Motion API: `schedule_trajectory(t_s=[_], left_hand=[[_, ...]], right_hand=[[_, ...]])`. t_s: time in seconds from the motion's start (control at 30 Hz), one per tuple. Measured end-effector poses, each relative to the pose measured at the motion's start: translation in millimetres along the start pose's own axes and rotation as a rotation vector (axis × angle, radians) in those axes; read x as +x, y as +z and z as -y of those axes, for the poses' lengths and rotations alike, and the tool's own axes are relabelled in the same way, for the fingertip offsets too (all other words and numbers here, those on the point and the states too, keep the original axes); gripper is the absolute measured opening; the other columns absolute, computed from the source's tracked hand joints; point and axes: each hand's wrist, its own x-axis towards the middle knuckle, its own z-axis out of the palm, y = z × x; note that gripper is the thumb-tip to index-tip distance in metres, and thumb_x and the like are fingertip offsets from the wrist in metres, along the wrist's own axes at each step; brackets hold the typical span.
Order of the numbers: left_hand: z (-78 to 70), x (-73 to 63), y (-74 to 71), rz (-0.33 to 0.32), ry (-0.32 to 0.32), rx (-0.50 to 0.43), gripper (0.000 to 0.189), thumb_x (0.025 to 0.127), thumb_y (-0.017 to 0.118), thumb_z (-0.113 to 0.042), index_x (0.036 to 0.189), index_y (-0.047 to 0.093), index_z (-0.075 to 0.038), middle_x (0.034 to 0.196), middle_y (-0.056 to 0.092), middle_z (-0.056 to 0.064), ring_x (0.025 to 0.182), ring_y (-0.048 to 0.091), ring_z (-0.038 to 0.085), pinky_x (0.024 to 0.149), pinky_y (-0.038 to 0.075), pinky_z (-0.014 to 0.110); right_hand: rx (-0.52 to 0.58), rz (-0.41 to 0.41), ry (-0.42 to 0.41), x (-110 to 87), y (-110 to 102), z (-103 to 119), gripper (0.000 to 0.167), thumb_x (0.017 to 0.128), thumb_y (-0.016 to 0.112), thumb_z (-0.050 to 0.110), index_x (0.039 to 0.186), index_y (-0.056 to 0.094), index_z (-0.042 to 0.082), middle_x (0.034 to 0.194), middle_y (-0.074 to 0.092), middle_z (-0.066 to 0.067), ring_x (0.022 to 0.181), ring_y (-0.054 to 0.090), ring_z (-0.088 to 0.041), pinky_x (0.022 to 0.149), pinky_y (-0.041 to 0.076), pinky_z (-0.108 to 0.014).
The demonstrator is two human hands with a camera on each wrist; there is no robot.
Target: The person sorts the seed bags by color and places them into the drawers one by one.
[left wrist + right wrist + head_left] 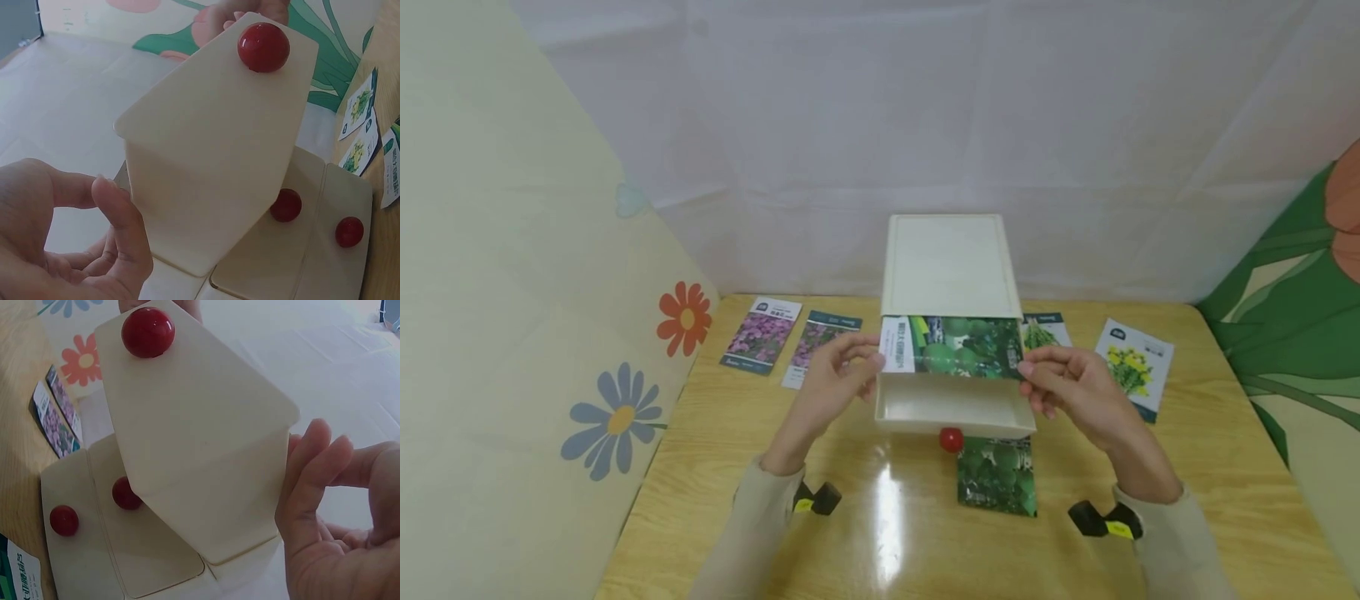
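Note:
A small white cabinet [951,267] stands at the back middle with its top drawer [955,429] pulled out. Over the drawer's open top, a green seed packet [972,348] lies crosswise, close to the cabinet's front edge. My left hand [833,367] pinches the packet's left end between thumb and fingers; my right hand [1078,390] pinches its right end. Both wrist views show the drawer front [212,119] with its red round knob [148,332], and the drawer hides the packet there. The left fingers [119,212] are beside the drawer's side wall.
Another green seed packet [996,479] lies on the wooden table [850,542] in front of the drawer. Purple-flower packets [762,335] lie left of the cabinet; a yellow-flower packet [1135,367] and a partly hidden packet [1043,330] lie right. Lower drawers [337,206] have red knobs too.

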Motion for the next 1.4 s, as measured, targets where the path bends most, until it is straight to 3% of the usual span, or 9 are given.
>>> schedule_trajectory(t_s=[0.37,0.63,0.83,1.07,1.4], left_hand=[[-0.2,6.3,1.8,-0.024,-0.009,0.008,0.029,0.101,0.069,-0.007,0.129,0.066,0.002,0.100,0.072,0.009,0.060,0.058,0.013,0.054,0.055,0.021],[-1.7,11.2,2.9,-0.015,0.012,0.024,0.029,0.103,0.068,-0.009,0.128,0.066,0.003,0.101,0.070,0.021,0.059,0.056,0.012,0.053,0.053,0.021],[-1.6,15.6,4.0,-0.023,0.045,0.066,0.022,0.105,0.066,-0.013,0.121,0.067,0.002,0.097,0.070,0.013,0.058,0.055,0.011,0.050,0.048,0.018],[1.1,19.6,4.7,-0.040,0.042,0.097,0.019,0.106,0.065,-0.015,0.117,0.069,0.001,0.096,0.069,0.016,0.059,0.055,0.015,0.049,0.047,0.018],[-1.2,21.8,4.7,-0.052,0.040,0.096,0.020,0.106,0.065,-0.015,0.117,0.069,0.001,0.095,0.069,0.019,0.057,0.054,0.013,0.047,0.044,0.017]], right_hand=[[-0.039,-0.029,0.035,4.1,-3,1,0.019,0.111,0.058,0.013,0.105,0.070,0.000,0.078,0.073,0.000,0.058,0.063,-0.009,0.045,0.049,-0.021],[-0.033,-0.054,0.057,9.0,-3,3,0.024,0.111,0.059,0.017,0.106,0.069,-0.004,0.075,0.071,0.000,0.056,0.062,-0.008,0.043,0.048,-0.022],[-0.040,-0.077,0.076,12.4,-3,5,0.027,0.111,0.059,0.019,0.107,0.069,-0.006,0.071,0.068,0.000,0.054,0.059,-0.007,0.042,0.047,-0.020],[-0.042,-0.097,0.070,14.1,-3,5,0.035,0.112,0.059,0.024,0.104,0.068,-0.010,0.070,0.068,0.002,0.052,0.058,-0.007,0.041,0.045,-0.020],[-0.017,-0.077,0.058,15.9,-1,8,0.022,0.110,0.061,0.018,0.103,0.072,0.000,0.072,0.069,0.000,0.054,0.060,-0.008,0.042,0.047,-0.019]])
